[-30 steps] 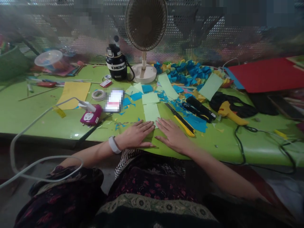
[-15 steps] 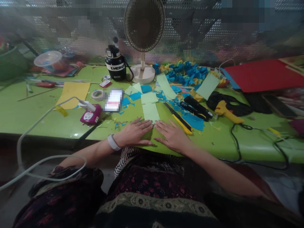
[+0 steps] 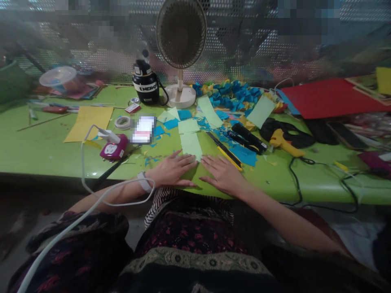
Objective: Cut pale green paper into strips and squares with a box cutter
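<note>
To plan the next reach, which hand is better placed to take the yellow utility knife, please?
The right hand, probably: it lies nearest the knife, while the left hand is farther.

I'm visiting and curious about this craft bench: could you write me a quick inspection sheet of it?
Surface: green tabletop, strewn with paper scraps.
Job's things: pale green paper strip, its lower end between the hands.
Clutter: yellow-handled utility knife, blue paper scraps, yellow hot glue gun.
Hands: left hand and right hand lie flat, open, holding nothing.
Cables: white cable loops across the left forearm; black cable lies at right.
Surroundings: desk fan, perforated metal screen behind.
</note>
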